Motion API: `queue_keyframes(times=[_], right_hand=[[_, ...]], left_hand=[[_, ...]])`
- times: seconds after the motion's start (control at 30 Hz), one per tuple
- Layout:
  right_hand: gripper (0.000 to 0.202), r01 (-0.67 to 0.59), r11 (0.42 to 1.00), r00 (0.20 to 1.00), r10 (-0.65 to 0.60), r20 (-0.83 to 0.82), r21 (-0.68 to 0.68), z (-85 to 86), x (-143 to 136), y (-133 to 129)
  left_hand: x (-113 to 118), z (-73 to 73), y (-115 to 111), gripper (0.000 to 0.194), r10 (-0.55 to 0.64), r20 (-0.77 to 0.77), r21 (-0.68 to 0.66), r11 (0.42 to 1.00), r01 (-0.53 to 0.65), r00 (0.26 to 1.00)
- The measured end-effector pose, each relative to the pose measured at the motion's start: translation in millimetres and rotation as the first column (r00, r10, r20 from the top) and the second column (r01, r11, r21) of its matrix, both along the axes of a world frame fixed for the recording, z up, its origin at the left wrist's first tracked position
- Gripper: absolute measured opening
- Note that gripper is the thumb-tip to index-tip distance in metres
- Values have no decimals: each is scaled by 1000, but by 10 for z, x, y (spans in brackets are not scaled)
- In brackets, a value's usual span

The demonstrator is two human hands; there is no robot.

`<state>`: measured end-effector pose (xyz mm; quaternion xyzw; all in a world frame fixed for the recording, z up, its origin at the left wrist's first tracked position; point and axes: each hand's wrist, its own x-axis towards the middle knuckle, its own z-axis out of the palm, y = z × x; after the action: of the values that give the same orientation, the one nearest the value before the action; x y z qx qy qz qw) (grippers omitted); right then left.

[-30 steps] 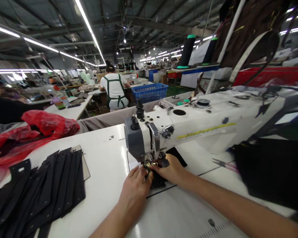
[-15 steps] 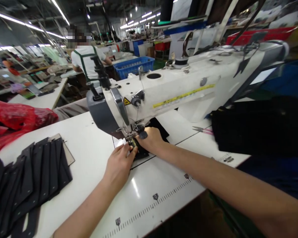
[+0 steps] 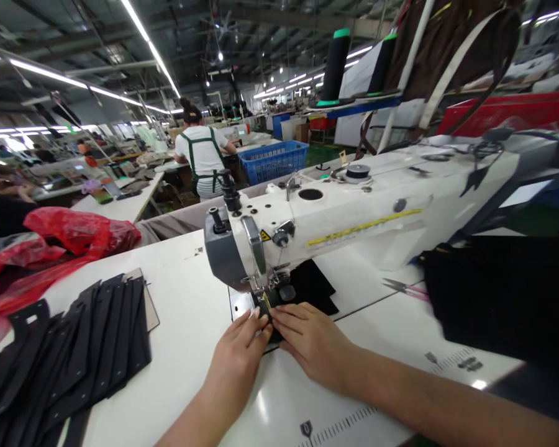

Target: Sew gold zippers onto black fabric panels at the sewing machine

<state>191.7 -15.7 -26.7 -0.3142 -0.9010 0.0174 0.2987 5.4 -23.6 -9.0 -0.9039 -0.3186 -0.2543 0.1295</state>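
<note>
A piece of black fabric lies flat under the needle of a white sewing machine, with a narrow gold-coloured strip in front of the presser foot. My left hand is at the fabric's near left edge, thumb and fingertips drawn together on it. Opposite it, my right hand rests on the fabric with fingers stretched out flat, fingertips close to the strip. Part of the fabric is hidden beneath my hands and the machine head.
Several black strips with small holes are piled at the left of the white table, near a red plastic bag. Small scissors lie right, beside dark fabric. Beyond are a blue crate and another person.
My right hand has drawn back from beside the needle to the near side of the presser foot. My left hand stays at the fabric's edge. The view has tilted upward.
</note>
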Motion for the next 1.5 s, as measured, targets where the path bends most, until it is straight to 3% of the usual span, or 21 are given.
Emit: queue_keyframes(times=[0.4, 0.73, 0.83, 0.93, 1.13, 1.3, 1.5], right_hand=[[23, 23, 997, 999, -21, -32, 77, -21, -39, 51], [23, 35, 996, 997, -29, -69, 79, -20, -95, 175], [24, 14, 999, 996, -10, -88, 45, 6, -45, 173], [25, 30, 995, 995, -20, -101, 92, -10, 21, 151], [25, 33, 982, 999, -26, -43, 188, -98, 62, 161], [25, 35, 982, 999, -28, -39, 186, -78, 49, 218], [29, 23, 988, 997, -12, -77, 154, -32, 20, 312]], left_hand=[[-28, 9, 34, 27, 19, -70, -48, 999, -22, 997], [-59, -24, 204, 27, 2, -2, -43, 999, -2, 1000], [-67, -24, 147, 28, 68, -25, -44, 997, -69, 997], [-67, -47, 33, 27, 150, -10, -25, 988, -150, 989], [-39, -26, -19, 26, 75, -15, 4, 997, -75, 997], [-35, 17, 61, 28, 63, -59, 22, 998, -61, 996], [-72, -32, 153, 25, 63, -56, 45, 997, -61, 996]])
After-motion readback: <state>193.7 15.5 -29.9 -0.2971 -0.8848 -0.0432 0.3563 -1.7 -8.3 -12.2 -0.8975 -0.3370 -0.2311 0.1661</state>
